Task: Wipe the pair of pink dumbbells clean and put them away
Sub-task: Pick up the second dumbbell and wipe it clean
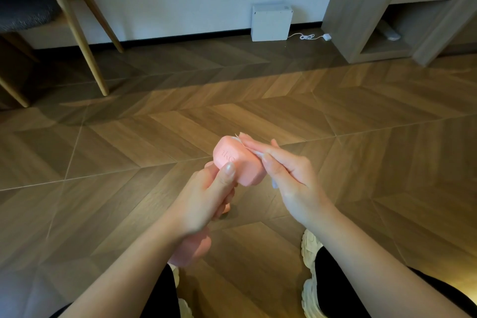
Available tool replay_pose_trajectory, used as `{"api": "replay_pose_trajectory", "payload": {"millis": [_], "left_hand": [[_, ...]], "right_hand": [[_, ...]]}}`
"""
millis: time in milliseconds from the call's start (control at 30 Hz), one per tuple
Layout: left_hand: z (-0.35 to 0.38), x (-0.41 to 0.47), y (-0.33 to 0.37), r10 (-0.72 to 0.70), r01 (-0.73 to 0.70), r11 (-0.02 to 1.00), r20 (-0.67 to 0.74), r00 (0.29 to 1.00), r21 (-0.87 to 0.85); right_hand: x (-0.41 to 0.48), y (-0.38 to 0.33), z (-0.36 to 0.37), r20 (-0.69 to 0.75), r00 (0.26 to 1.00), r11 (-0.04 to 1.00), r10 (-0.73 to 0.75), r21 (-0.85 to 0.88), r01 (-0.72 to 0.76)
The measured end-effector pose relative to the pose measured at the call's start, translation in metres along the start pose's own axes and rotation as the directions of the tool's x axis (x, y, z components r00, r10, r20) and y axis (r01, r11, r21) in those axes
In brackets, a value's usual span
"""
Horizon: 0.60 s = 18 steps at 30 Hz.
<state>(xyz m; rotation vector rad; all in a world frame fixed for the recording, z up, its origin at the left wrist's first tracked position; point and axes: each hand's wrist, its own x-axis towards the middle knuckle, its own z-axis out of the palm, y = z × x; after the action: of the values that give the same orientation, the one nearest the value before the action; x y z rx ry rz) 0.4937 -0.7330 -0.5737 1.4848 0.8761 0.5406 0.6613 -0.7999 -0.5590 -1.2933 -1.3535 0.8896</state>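
The wiping step is in hand, on what looks like one dumbbell of the pair. The pink, hexagonal-headed rubber-coated dumbbell (pixel 238 165) is held up off the brown herringbone wooden floor (pixel 361 150), well in front of the white box (pixel 271 23) that stands against the wall, on the person's side of it. The left hand (pixel 206 199) grips the handle, fingers curled round it and the thumb laid up against the flat face of the upper head. The right hand (pixel 291 175) lies against the side of that head, fingers fairly straight and close together, pressing a crumpled white paper wipe (pixel 258 153) onto the pink surface. A second rounded pink shape (pixel 192 248) shows beneath the left wrist, farther still from the white box; whether it is the lower head or the other dumbbell cannot be told. Next the wipe probably needs drawing round the remaining faces, which calls for the left hand to turn the handle while the right keeps pressure on. The grey open shelf unit (pixel 361 8) just right of the white box looks a likely place to store them.
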Motion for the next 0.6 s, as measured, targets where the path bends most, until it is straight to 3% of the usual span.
{"api": "replay_pose_trajectory", "payload": {"millis": [133,300,600], "left_hand": [[0.001,0.001,0.0,-0.015,0.014,0.996,-0.015,1.0,-0.083],[-0.001,0.003,0.0,-0.019,0.017,0.997,-0.034,0.999,-0.078],[0.0,-0.001,0.004,-0.016,0.019,0.972,0.015,1.0,-0.235]], "right_hand": [[-0.006,0.001,-0.002,-0.006,0.997,0.997,-0.076,-0.035,0.075],[-0.006,0.007,-0.003,-0.026,0.998,0.998,-0.06,-0.019,0.059],[-0.003,0.014,-0.004,-0.038,0.997,0.997,-0.07,0.026,0.071]]}}
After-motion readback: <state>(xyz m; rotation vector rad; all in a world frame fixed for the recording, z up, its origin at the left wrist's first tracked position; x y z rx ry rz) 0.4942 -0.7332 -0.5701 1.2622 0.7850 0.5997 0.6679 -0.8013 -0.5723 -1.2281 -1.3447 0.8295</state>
